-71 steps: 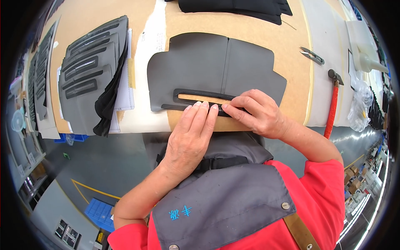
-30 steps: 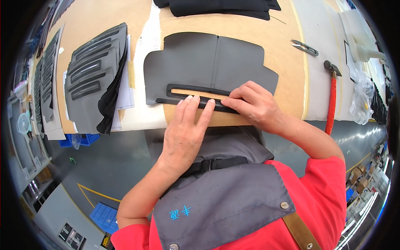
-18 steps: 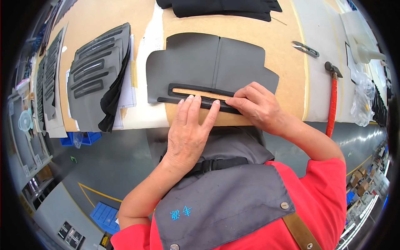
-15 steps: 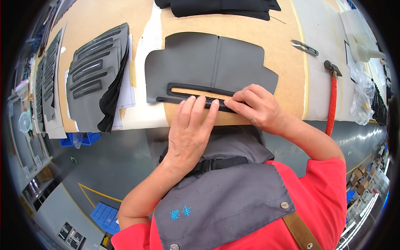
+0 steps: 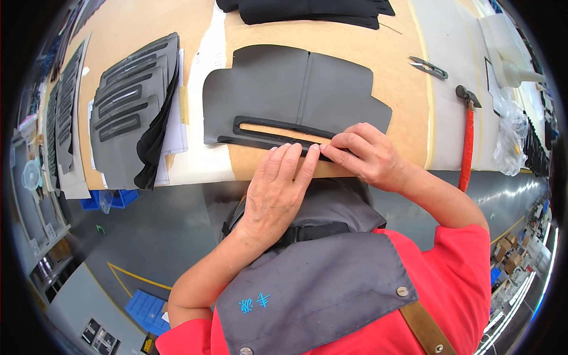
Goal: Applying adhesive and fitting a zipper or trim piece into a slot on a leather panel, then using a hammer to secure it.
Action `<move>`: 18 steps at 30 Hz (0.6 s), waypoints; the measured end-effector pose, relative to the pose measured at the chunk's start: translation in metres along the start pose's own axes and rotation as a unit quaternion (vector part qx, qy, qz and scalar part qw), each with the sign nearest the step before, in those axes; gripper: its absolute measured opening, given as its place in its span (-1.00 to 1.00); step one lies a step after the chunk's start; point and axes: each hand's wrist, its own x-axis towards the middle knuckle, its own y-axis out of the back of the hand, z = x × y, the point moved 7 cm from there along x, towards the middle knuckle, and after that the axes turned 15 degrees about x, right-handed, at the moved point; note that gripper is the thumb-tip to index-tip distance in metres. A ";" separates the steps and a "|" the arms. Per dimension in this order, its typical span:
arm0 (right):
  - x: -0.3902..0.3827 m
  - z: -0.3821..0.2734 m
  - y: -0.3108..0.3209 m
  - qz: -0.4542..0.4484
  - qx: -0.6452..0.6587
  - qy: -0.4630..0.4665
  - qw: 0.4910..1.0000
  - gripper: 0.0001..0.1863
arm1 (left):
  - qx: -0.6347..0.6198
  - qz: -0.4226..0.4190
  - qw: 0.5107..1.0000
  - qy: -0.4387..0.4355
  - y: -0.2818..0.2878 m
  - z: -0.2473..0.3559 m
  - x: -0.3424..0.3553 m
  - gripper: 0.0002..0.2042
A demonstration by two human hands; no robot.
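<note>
A dark grey sheet panel [image 5: 266,86] with a long slot lies flat on the table before me. A raised seam crosses it, and a black strip [image 5: 248,141] runs along its near edge. My left hand [image 5: 277,192] rests with its fingers stretched out on that near edge, fingertips pressing the strip. Beside it, my right hand [image 5: 370,157] pinches the edge strip between thumb and forefinger, its thumb close to the left fingertips. The part of the strip beneath my right fingers is hidden.
Left of the panel lies a stack of grey slotted pieces [image 5: 127,106]. Black folded material [image 5: 307,12] sits at the far edge. To the right are thread snips [image 5: 430,68], a hammer [image 5: 467,139] with a red handle and a clear plastic bag [image 5: 509,142].
My left fingers have slid right along the near edge, closer to my right thumb. The right hand keeps its pinch at nearly the same place.
</note>
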 end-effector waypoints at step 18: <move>-0.014 0.008 0.012 0.058 0.064 -0.080 0.993 -0.71 | 0.006 -0.019 0.999 -0.049 -0.004 0.014 0.006 -0.51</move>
